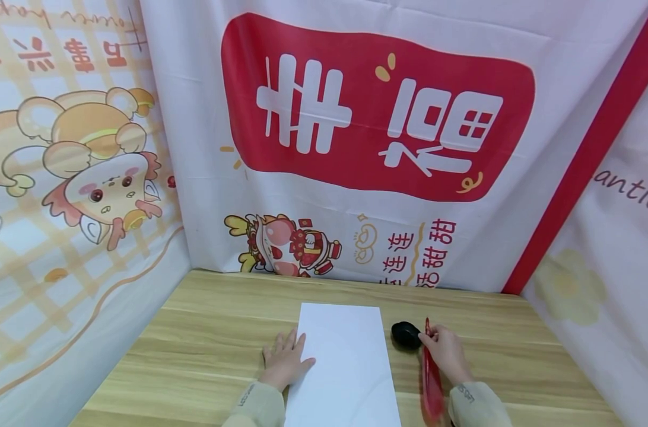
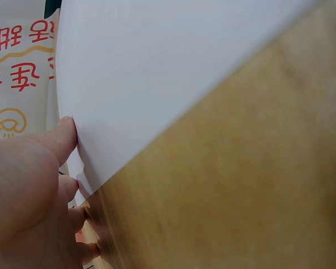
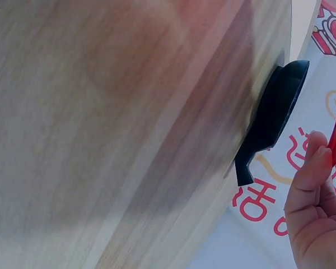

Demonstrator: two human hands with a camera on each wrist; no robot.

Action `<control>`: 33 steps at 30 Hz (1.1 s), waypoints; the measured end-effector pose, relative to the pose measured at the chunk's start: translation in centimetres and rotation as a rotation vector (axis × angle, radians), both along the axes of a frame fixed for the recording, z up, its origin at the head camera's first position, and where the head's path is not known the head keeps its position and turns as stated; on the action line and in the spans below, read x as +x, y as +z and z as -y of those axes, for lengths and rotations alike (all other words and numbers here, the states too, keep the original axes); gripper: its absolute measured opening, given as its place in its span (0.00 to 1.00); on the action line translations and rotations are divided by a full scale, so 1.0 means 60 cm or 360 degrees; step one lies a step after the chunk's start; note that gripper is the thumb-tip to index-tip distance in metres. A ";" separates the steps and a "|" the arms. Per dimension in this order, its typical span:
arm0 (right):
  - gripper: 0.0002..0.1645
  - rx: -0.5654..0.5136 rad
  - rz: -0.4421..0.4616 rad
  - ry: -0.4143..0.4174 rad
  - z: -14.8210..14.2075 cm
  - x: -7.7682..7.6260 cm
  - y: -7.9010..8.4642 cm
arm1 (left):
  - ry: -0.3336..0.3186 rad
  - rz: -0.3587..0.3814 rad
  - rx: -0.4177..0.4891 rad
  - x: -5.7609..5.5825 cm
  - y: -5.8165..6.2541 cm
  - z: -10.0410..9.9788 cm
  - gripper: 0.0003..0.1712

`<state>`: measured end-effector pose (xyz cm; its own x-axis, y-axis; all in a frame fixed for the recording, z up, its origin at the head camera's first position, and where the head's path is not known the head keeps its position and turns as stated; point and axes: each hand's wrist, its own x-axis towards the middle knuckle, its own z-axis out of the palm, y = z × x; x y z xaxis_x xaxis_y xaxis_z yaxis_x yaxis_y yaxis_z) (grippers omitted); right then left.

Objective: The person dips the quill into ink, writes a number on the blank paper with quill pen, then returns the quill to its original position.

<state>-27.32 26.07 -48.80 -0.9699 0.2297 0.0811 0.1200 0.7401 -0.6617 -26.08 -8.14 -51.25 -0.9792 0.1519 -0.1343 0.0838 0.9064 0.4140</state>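
A long sheet of white paper (image 1: pixel 342 362) lies on the wooden table. My left hand (image 1: pixel 284 359) rests at the paper's left edge with its fingers spread; the thumb lies on the sheet and the other fingertips reach the edge and tabletop. My right hand (image 1: pixel 448 353) pinches a long, narrow, glossy red piece (image 1: pixel 432 385) between thumb and fingers, its wider end toward me. What kind of thing this is I cannot tell. Just left of that hand sits a black spoon-shaped dish (image 1: pixel 406 335) with a short handle, seen from the side in the right wrist view (image 3: pixel 277 106).
Printed cloth curtains enclose the table: a white one (image 1: pixel 196 178) with a red panel behind, a checked one (image 1: pixel 62 279) on the left and a white one (image 1: pixel 618 279) on the right. Bare wood (image 1: pixel 212 332) shows left of the paper.
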 end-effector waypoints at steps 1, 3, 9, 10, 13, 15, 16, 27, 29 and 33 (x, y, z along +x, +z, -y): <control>0.08 -0.0007 0.0004 0.0000 0.000 0.000 0.000 | 0.0001 0.0000 0.0004 0.000 0.000 0.000 0.38; 0.12 -0.0025 0.0009 0.0003 -0.001 0.001 0.001 | -0.0001 -0.0004 0.0006 -0.001 -0.001 0.000 0.38; 0.31 -0.0069 0.0006 0.0021 -0.003 0.007 0.005 | -0.0015 -0.0014 0.0020 -0.001 -0.002 0.002 0.38; 0.32 -0.0074 -0.0002 0.0029 -0.003 0.007 0.005 | -0.0016 -0.0016 0.0019 -0.001 -0.002 0.002 0.38; 0.31 -0.0082 -0.0036 0.0061 -0.003 0.008 0.006 | -0.0013 -0.0021 0.0007 -0.001 -0.002 0.002 0.38; 0.30 -0.0064 -0.0072 0.0087 -0.003 0.008 0.006 | -0.0014 -0.0025 0.0000 -0.001 -0.003 0.002 0.38; 0.28 -0.0052 -0.0089 0.0096 -0.003 0.008 0.006 | -0.0013 -0.0024 -0.0001 -0.001 -0.003 0.002 0.38; 0.12 -0.0111 -0.0149 0.0121 -0.003 0.012 0.007 | -0.0005 -0.0007 -0.0006 -0.003 -0.007 0.002 0.38; 0.12 -0.0164 -0.0143 0.0113 -0.002 0.013 0.007 | -0.0006 -0.0021 0.0007 -0.003 -0.008 0.001 0.38; 0.13 -0.0298 -0.0111 0.0093 -0.001 0.013 0.005 | -0.0013 -0.0028 0.0010 -0.002 -0.009 0.001 0.38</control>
